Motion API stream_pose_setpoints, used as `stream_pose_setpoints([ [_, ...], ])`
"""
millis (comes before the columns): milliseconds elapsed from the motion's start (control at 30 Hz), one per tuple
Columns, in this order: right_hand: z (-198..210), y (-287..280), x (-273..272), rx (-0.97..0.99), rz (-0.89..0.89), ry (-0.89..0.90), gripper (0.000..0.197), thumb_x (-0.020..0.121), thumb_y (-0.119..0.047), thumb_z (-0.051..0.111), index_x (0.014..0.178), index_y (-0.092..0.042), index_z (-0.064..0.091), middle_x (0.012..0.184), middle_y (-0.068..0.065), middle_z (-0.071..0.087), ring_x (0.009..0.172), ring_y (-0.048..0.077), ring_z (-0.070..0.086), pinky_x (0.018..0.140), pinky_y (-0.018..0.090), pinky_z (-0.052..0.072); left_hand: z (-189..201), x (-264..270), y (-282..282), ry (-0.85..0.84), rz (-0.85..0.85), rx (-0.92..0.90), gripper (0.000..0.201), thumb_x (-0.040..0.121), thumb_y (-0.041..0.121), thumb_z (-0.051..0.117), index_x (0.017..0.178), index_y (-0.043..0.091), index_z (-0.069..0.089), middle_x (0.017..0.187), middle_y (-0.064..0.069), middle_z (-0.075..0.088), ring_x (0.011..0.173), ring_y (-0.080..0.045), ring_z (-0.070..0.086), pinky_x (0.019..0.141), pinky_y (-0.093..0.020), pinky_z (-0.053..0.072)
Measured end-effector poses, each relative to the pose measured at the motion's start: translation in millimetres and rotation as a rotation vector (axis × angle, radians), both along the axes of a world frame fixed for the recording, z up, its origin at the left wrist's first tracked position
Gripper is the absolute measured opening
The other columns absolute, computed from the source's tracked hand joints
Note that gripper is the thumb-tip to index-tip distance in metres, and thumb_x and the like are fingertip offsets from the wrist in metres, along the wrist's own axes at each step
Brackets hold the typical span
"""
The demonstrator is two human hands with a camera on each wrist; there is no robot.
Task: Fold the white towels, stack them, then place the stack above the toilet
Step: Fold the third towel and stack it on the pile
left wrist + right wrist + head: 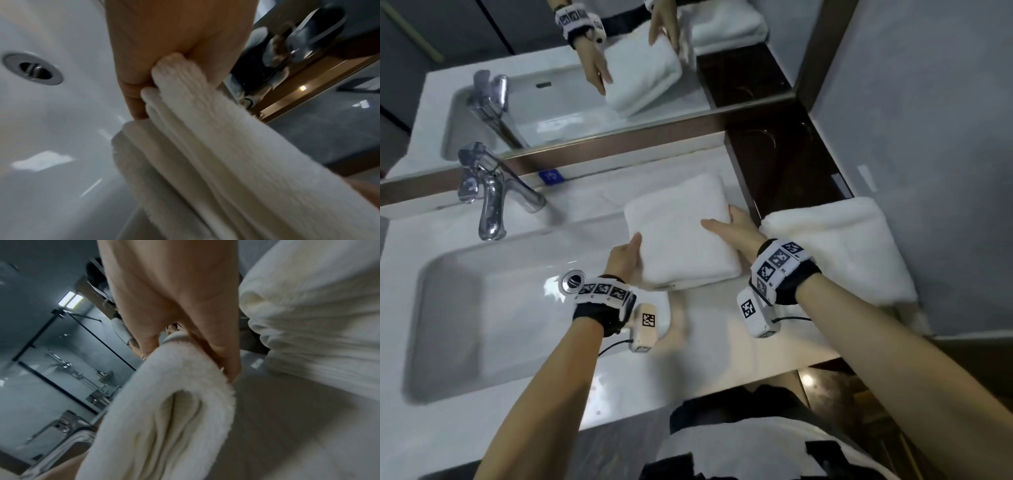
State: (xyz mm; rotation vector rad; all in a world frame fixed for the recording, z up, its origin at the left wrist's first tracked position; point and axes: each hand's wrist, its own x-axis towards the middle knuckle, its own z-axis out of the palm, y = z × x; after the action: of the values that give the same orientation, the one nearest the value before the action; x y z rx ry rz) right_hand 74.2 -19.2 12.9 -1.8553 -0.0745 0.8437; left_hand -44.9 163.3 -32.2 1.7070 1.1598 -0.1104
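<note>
White terry folded towel [681, 236] sits on the sink counter [571, 212] beside a second folded towel [839, 246]. To carry it well, both hands should clamp evenly so the layers stay aligned. Left hand [624, 257] pinches the near-left corner, thumb on top; right hand [736, 229] grips the right edge, thumb across the top.

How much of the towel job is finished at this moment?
Done: one folded towel on the counter, and another white towel lying at its right. In hand: the left hand and right hand grip the folded towel at its sides. Left: stacking the towels and placing them above the toilet, which is not in view.
</note>
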Motion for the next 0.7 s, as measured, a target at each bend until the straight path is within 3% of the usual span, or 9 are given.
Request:
stream_pose_setpoints([
  [133,18.3,-30.5,-5.7,0.082,-0.070,-0.039,0.057,0.085,-0.032,0.066,0.134,-0.015,0.043,0.129,0.003,0.057,0.115,0.020,0.056,0.102,0.037,0.045,31.7,7.7,-13.5,-0.148,0.017,-0.008,0.040,0.097,0.038,0.037,0.068,0.014,0.052,0.089,-0.011,0.058,0.086,-0.024,0.053,0.084,-0.034,0.042],
  [200,28.7,-55.2,-5.7,0.135,-0.114,-0.074,0.058,0.084,-0.033,0.066,0.134,-0.016,0.041,0.128,0.002,0.057,0.115,0.021,0.057,0.102,0.041,0.046,49.5,14.5,-34.3,-0.199,-0.005,-0.040,0.037,0.097,0.038,0.035,0.069,0.018,0.051,0.090,-0.009,0.058,0.088,-0.024,0.054,0.085,-0.036,0.042],
  [267,40.0,-85.4,-0.9,0.137,-0.152,-0.135,0.064,0.082,-0.037,0.066,0.137,-0.019,0.039,0.125,-0.001,0.057,0.112,0.019,0.058,0.097,0.038,0.048,63.1,22.1,-59.4,-0.249,-0.045,-0.079,0.036,0.097,0.041,0.034,0.077,0.019,0.056,0.100,-0.009,0.060,0.097,-0.026,0.057,0.095,-0.040,0.043],
  [367,56.2,-135.4,11.5,0.091,-0.199,-0.219,0.070,0.081,-0.042,0.067,0.141,-0.022,0.035,0.120,-0.003,0.054,0.107,0.016,0.057,0.084,0.027,0.047,76.1,32.9,-101.8,-0.281,-0.121,-0.139,0.050,0.094,0.046,0.038,0.117,0.006,0.054,0.123,-0.011,0.059,0.113,-0.029,0.057,0.103,-0.044,0.044],
  [433,64.6,-166.4,20.3,0.068,-0.250,-0.289,0.065,0.082,-0.036,0.067,0.139,-0.022,0.040,0.124,0.000,0.056,0.108,0.018,0.058,0.086,0.030,0.049,83.2,39.7,-132.4,-0.295,-0.169,-0.174,0.056,0.093,0.043,0.040,0.129,0.001,0.045,0.128,-0.015,0.056,0.113,-0.031,0.057,0.095,-0.039,0.048],
  [500,70.5,-194.7,27.0,0.041,-0.286,-0.364,0.056,0.084,-0.029,0.066,0.135,-0.020,0.044,0.130,0.004,0.056,0.110,0.018,0.057,0.094,0.033,0.047,87.8,46.8,-164.3,-0.334,-0.204,-0.191,0.049,0.094,0.036,0.040,0.127,0.000,0.043,0.123,-0.017,0.056,0.105,-0.029,0.059,0.074,-0.033,0.050],
  [533,72.1,-207.1,30.1,0.005,-0.288,-0.410,0.054,0.085,-0.027,0.064,0.135,-0.019,0.045,0.133,0.005,0.054,0.111,0.018,0.055,0.095,0.032,0.045,88.9,50.2,-179.8,-0.351,-0.211,-0.196,0.046,0.095,0.033,0.040,0.126,-0.001,0.041,0.120,-0.016,0.055,0.103,-0.028,0.058,0.071,-0.034,0.051],
  [633,72.8,-234.4,37.1,-0.185,-0.238,-0.597,0.051,0.087,-0.026,0.061,0.135,-0.017,0.046,0.136,0.006,0.053,0.121,0.022,0.051,0.101,0.031,0.038,85.6,55.4,-218.0,-0.364,-0.206,-0.176,0.043,0.094,0.030,0.040,0.124,-0.001,0.038,0.123,-0.018,0.052,0.110,-0.032,0.056,0.088,-0.048,0.053],
  [700,70.1,-242.7,39.2,-0.235,-0.207,-0.624,0.050,0.089,-0.023,0.058,0.137,-0.014,0.044,0.140,0.008,0.050,0.127,0.025,0.047,0.104,0.030,0.034,79.2,55.2,-234.4,-0.353,-0.186,-0.148,0.041,0.093,0.031,0.041,0.121,0.001,0.038,0.125,-0.019,0.052,0.113,-0.035,0.055,0.096,-0.053,0.048],
])
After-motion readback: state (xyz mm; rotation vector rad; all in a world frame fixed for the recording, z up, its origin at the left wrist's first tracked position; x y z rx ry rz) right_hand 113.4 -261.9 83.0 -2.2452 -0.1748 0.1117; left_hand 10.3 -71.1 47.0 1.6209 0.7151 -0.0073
